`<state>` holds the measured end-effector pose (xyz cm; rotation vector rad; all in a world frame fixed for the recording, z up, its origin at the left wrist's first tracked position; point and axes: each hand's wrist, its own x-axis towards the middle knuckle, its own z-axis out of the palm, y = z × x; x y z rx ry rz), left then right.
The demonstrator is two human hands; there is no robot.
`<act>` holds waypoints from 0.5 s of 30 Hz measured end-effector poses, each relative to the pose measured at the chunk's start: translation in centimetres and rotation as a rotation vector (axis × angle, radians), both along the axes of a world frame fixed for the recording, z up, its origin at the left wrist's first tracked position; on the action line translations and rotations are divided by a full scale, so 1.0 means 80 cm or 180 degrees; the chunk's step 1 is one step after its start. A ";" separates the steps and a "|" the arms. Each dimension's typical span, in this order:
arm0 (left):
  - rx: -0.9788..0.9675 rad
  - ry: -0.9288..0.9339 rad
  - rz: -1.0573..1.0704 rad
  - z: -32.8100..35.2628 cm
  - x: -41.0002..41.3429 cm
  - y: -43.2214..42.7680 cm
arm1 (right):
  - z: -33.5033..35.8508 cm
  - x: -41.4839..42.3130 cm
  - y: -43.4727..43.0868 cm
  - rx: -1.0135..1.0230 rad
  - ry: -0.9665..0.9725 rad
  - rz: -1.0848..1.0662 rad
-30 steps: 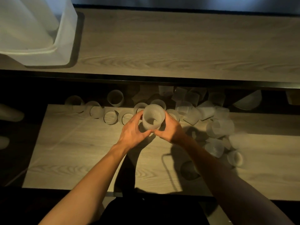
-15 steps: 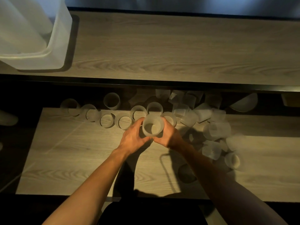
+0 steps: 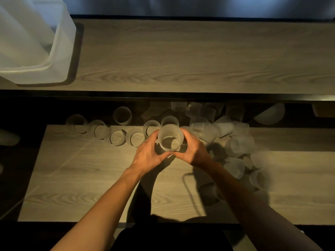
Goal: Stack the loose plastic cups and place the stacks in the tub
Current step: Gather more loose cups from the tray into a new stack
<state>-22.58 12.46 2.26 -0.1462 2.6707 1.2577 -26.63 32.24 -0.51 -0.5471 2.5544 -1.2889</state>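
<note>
**Ribbed translucent plastic cup (image 3: 170,140) clasped between left grip (image 3: 147,153) and right grip (image 3: 193,151)**

The cup sits slightly lower in view than a second ago and has barely shifted in the last half second. Both grips curl round its sides, grasping it between them, mouth toward the camera, over the lower wooden surface (image 3: 81,178). Loose frosted plastic cups (image 3: 235,147) lie scattered behind and right. The white translucent tub (image 3: 61,51) stands far left on the upper surface (image 3: 181,60).
</note>
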 end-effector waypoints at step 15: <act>0.0023 0.0060 -0.0349 -0.007 -0.052 0.069 | 0.020 -0.027 0.055 -0.0128 -0.0548 -0.0581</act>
